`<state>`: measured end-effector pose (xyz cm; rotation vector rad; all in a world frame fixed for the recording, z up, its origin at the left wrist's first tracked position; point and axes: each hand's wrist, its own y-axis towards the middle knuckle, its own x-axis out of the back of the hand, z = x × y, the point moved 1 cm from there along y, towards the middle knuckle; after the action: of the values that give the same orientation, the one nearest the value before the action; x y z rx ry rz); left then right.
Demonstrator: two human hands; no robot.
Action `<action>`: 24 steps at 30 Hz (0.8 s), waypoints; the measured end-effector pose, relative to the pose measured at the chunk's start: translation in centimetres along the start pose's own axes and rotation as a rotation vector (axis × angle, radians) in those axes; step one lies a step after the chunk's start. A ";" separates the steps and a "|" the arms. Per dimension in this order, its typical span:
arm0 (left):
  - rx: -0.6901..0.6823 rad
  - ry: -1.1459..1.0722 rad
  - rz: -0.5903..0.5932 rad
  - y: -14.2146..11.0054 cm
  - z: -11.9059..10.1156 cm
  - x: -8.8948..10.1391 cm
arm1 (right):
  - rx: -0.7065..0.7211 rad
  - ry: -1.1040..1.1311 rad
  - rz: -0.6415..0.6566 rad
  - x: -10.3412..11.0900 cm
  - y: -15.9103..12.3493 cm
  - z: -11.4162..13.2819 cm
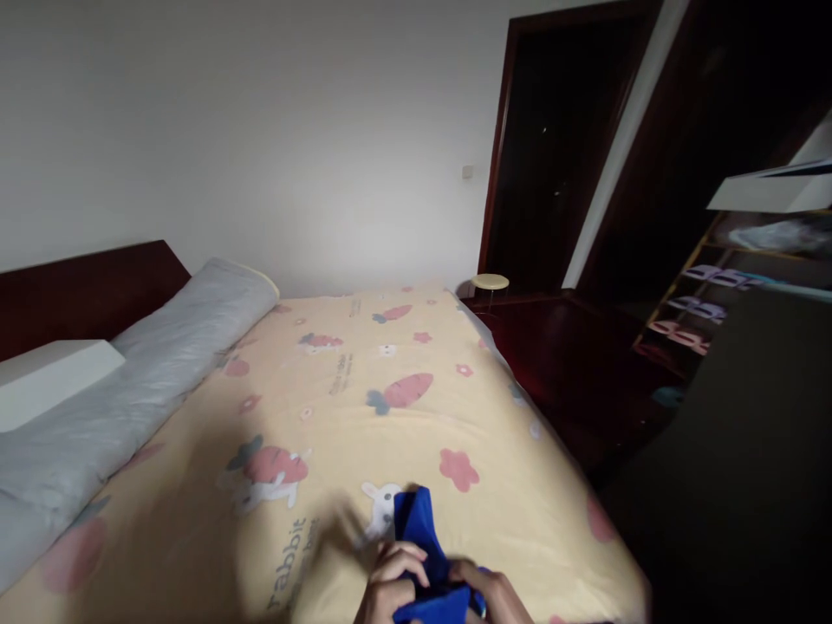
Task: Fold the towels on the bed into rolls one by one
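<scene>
Blue item points forward, long axis slightly leftward

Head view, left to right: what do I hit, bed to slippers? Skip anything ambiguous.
White box at the left edge → left hand → blue item held between the hands → right hand → pink slippers.

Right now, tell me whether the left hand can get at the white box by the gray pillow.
Probably not as things stand: the left hand is occupied with the blue item, and the white box lies well off to the left, across the patterned bedsheet. Nothing seems to block the path.
</scene>
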<state>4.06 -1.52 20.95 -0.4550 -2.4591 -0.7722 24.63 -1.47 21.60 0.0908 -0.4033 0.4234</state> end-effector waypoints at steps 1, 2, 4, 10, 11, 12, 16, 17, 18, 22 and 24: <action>-0.008 -0.049 0.017 0.2 -0.2 0.2 | 0.017 -0.042 -0.020 0.3 0.2 -0.2; 0.015 -0.078 0.033 0.4 -0.4 0.4 | 0.035 -0.069 -0.052 0.7 0.3 -0.4; 0.164 -0.067 0.037 0.6 -0.8 0.9 | 0.078 -0.075 -0.166 1.5 0.6 -0.6; 0.460 0.046 0.119 0.8 -1.7 3.2 | -0.009 0.248 -0.246 3.6 1.0 -0.8; 0.476 0.063 0.147 0.9 -1.8 3.6 | -0.045 0.282 -0.223 3.7 1.0 -0.8; 0.494 0.088 0.168 1.0 -1.9 4.1 | -0.067 0.291 -0.215 3.8 1.0 -0.7; 0.451 0.219 0.206 1.5 -2.2 5.9 | -0.002 0.164 -0.247 4.2 1.0 0.0; 0.433 0.259 0.189 1.6 -2.2 6.4 | 0.015 0.113 -0.253 4.4 1.0 0.2; 0.422 0.300 0.161 1.8 -2.2 7.0 | 0.022 0.058 -0.253 4.7 1.0 0.4; 0.389 0.372 -0.001 2.4 -1.9 10.0 | 0.011 -0.208 -0.173 5.9 0.9 0.7; 0.374 0.327 -0.093 2.8 -1.6 11.4 | 0.009 -0.387 -0.154 6.5 0.7 0.5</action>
<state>-3.27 1.46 29.70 -0.0668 -2.2537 -0.3694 29.60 1.63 24.65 0.2128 -0.7706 0.2537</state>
